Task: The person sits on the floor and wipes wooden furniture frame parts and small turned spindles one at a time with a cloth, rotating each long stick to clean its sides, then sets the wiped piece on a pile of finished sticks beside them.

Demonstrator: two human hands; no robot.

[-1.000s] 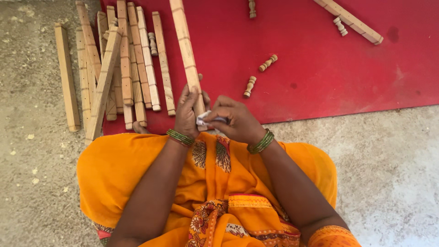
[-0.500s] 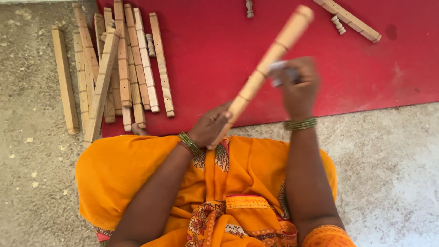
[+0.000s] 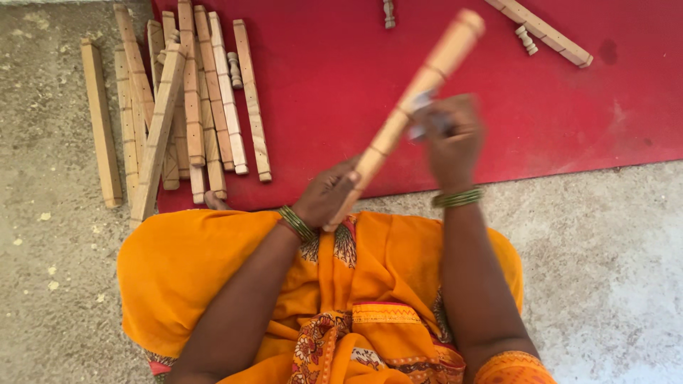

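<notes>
Left hand [image 3: 329,195] clamped round the lower end of a long turned wooden rod [image 3: 409,107], held slanted up over the red mat [image 3: 341,85], apparently so the upper stretch stays clear of the lap for working. Right hand [image 3: 449,139] closed against the rod's upper part, pinching a small pale scrap [image 3: 420,121], possibly abrasive paper, though too blurred to tell for sure. Square wooden sticks [image 3: 192,99] piled side by side at the mat's left edge near the left hand, small turned pegs [image 3: 526,39] scattered farther off, concrete floor [image 3: 612,249] all around.
</notes>
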